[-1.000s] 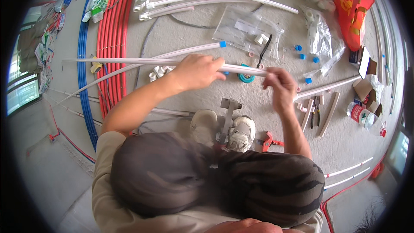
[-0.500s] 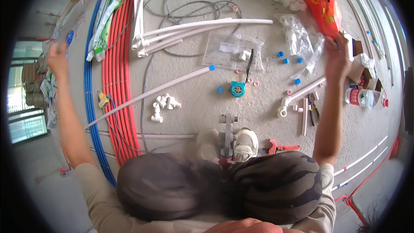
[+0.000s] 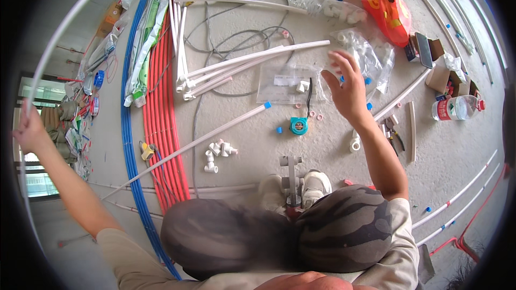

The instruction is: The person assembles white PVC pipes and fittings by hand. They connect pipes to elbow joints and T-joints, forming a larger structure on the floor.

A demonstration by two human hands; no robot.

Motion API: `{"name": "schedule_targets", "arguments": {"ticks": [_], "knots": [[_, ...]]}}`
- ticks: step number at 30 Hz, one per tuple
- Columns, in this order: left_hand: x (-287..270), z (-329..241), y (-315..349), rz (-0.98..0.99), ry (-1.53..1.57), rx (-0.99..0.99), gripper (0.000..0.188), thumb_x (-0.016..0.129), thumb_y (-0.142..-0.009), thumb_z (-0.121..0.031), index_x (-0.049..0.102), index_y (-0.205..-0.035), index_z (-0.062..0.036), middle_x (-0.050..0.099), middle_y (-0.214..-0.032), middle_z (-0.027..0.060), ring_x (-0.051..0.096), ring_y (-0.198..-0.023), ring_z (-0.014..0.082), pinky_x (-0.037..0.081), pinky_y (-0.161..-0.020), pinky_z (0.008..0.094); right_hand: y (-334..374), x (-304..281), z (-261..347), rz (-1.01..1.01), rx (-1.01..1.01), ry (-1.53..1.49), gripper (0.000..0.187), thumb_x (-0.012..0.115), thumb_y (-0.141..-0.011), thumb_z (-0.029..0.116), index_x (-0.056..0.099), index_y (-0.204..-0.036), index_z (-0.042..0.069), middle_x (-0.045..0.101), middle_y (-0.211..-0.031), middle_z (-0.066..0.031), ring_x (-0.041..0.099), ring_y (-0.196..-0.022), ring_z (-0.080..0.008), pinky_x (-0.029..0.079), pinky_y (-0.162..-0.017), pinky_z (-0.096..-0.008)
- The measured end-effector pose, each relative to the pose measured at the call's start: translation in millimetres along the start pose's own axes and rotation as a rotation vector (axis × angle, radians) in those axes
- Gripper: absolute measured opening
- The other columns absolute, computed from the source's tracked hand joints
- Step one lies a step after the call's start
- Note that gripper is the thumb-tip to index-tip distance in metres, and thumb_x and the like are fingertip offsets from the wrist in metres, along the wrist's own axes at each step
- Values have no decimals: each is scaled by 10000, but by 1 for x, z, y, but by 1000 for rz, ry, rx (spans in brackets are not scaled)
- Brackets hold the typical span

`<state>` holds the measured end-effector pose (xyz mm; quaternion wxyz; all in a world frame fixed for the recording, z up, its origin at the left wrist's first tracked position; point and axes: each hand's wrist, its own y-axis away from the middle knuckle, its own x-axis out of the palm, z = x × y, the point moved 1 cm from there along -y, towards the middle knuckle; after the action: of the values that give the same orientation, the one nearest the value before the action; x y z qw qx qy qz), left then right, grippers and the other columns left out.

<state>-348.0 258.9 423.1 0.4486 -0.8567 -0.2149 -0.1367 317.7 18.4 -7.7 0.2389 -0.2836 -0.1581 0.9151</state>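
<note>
White plastic, long and bowed by the lens, the pipe (image 3: 35, 78) is in the person's left hand (image 3: 31, 131), fingers curled round it, far to the left of the teal tape measure (image 3: 299, 125) on the floor. Their right hand (image 3: 346, 88) is raised beyond and to the right of that tape measure, fingers spread, grasping nothing that I can see. From where I stand, the step in hand looks like shifting this one length about single-handed. Any further move, I'd say, calls for a firm hold near its middle, and perhaps the free hand to steady it, since so long a piece could whip or catch.

Just left of the tape measure sits a blue plug (image 3: 279, 130); farther left on that side slants a blue-tipped pipe (image 3: 215, 135), with white fittings (image 3: 211, 168) on the near-left. Beyond the tape measure lies a flat clear bag (image 3: 269, 88). Pliers (image 3: 396, 139) rest to its right, and well left run red pipes (image 3: 166, 129).
</note>
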Motion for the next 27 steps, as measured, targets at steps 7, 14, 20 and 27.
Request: {"name": "schedule_targets", "arguments": {"ticks": [7, 14, 20, 27], "knots": [[-217, 137, 158, -42, 819, -862, 419, 526, -1024, -367, 310, -726, -165, 295, -702, 0, 354, -626, 161, 324, -534, 356, -19, -9, 69, 79, -530, 593, 867, 810, -812, 228, 412, -1578, 147, 464, -1553, -112, 427, -1460, -306, 230, -1257, -508], [-174, 181, 285, -574, 458, -1022, 451, 485, -1089, -344, 329, -697, -182, 279, -552, -18, 285, -461, 158, 291, -469, 347, 24, -48, -54, 377, -267, 852, 75, 637, -850, 29, 631, -903, 81, 655, -739, -125, 673, -715, -356, 504, -718, -508], [-157, 167, 369, -624, 151, -1001, 284, 535, -1053, -118, 403, -801, -106, 358, -672, 10, 338, -565, 177, 376, -593, 356, 31, 77, 36, 622, -426, 254, 216, 781, -876, 199, 605, -876, 74, 645, -749, -142, 633, -646, -405, 497, -569, -477], [-68, 120, 516, 720, -1313, -87, 681, 840, -796, -142, 532, -1394, -35, 595, -1262, 202, 579, -1184, 364, 436, -1056, 502, 51, 135, 66, 1074, -146, 148, 270, 685, -962, 266, 591, -1049, 27, 698, -876, -235, 681, -850, -453, 526, -747, -546]]}}
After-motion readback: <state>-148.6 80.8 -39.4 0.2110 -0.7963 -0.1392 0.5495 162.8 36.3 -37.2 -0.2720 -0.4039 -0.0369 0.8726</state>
